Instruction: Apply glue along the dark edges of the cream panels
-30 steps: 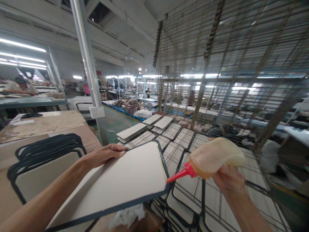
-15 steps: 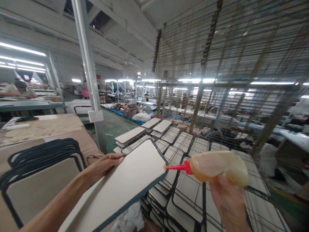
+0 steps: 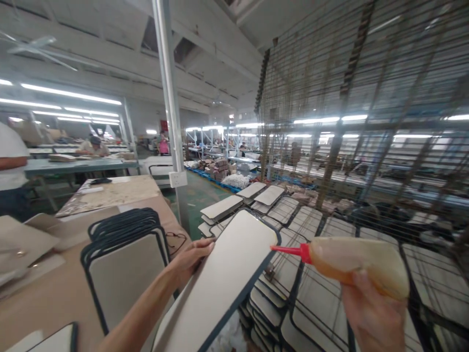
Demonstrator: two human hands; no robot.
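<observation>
A pale, dark-edged panel with rounded corners [image 3: 227,274] slants up in front of me. My left hand [image 3: 192,259] grips its left edge, fingers closed and partly hidden behind it. In my right hand [image 3: 373,303] lies a squeeze bottle of glue [image 3: 355,261], held sideways, with amber liquid low inside. Its red nozzle [image 3: 293,251] points left, and the tip is at the panel's upper right corner. A thin yellowish line runs near that edge. Similar panels [image 3: 126,274] with dark rims stand stacked left of my left forearm.
Many panels [image 3: 322,303] lie on a wire rack whose mesh [image 3: 348,98] rises at right. A metal post with a socket box [image 3: 178,179] stands ahead. Eyeglasses [image 3: 176,239] rest on the brown table [image 3: 54,293]. A person in a white shirt [image 3: 12,156] stands far left.
The view has swung left, so the scene sits further right and more of the table shows. Both hands keep their holds, and the nozzle tip has shifted slightly along the panel's edge.
</observation>
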